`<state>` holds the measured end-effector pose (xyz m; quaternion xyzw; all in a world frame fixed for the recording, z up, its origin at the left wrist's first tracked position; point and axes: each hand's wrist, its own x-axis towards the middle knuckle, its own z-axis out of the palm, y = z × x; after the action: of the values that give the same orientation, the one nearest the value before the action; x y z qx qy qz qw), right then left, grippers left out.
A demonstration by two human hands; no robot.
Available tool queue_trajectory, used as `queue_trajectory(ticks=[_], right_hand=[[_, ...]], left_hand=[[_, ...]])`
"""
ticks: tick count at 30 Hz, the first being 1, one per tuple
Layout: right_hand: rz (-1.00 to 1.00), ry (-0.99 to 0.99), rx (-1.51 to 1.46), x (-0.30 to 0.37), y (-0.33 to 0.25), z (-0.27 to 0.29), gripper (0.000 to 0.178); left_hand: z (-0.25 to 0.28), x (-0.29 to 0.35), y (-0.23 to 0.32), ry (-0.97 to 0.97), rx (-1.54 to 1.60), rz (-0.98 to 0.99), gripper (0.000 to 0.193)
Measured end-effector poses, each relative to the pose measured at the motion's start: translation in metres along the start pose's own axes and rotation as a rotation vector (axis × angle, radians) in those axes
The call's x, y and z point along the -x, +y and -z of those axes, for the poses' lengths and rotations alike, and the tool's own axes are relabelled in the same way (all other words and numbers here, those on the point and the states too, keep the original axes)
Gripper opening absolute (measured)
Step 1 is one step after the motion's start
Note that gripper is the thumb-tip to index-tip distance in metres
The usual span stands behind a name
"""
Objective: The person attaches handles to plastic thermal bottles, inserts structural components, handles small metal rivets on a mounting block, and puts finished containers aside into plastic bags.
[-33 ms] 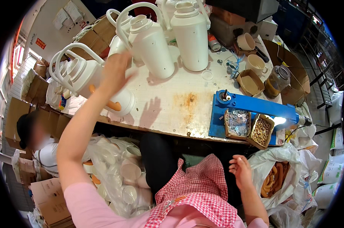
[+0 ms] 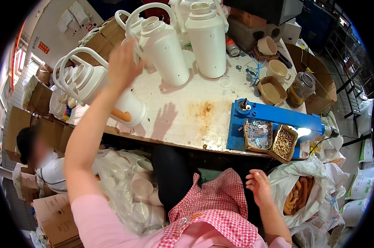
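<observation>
My left hand (image 2: 123, 68) is raised over the left side of the table, fingers stretched out, nothing seen in it. It is nearest to a white jug body (image 2: 164, 51) with a large loop handle and partly hides another white jug body behind. Below my forearm, a white jug body (image 2: 131, 108) with an orange side handle (image 2: 121, 114) stands at the table's left edge, partly covered by the arm. A third tall white jug body (image 2: 206, 43) stands farther right. My right hand (image 2: 260, 188) hangs beside my lap, fingers loosely bent and apart, holding nothing.
A blue machine arm (image 2: 282, 115) crosses the table's right side, by boxes of washers (image 2: 258, 134) and small brass-coloured parts (image 2: 284, 142). Cups, a jar (image 2: 301, 88) and a cardboard tray (image 2: 272, 90) stand behind. A bag of orange handles (image 2: 298, 196) sits right; another person (image 2: 50, 167) is left.
My left hand has shifted slightly left and up, away from the table front. My right hand has moved a little to the left. The jug bodies stay where they were.
</observation>
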<state>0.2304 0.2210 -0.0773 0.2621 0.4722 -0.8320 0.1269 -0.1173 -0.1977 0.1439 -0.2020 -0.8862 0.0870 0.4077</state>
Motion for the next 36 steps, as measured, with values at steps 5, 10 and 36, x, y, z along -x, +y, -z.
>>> queue_trajectory(ticks=[5,10,36], right_hand=[[0.003,-0.211,0.115,-0.001,0.01,-0.045,0.024],[0.035,-0.361,0.129,-0.009,0.014,-0.076,0.032],[0.858,0.415,1.169,-0.015,-0.103,0.031,0.011]], left_hand=[[-0.027,-0.107,-0.044,0.012,0.385,0.344,0.05],[0.069,-0.039,0.036,-0.002,0.636,0.286,0.034],[0.164,0.24,0.173,-0.891,0.725,0.354,0.053]])
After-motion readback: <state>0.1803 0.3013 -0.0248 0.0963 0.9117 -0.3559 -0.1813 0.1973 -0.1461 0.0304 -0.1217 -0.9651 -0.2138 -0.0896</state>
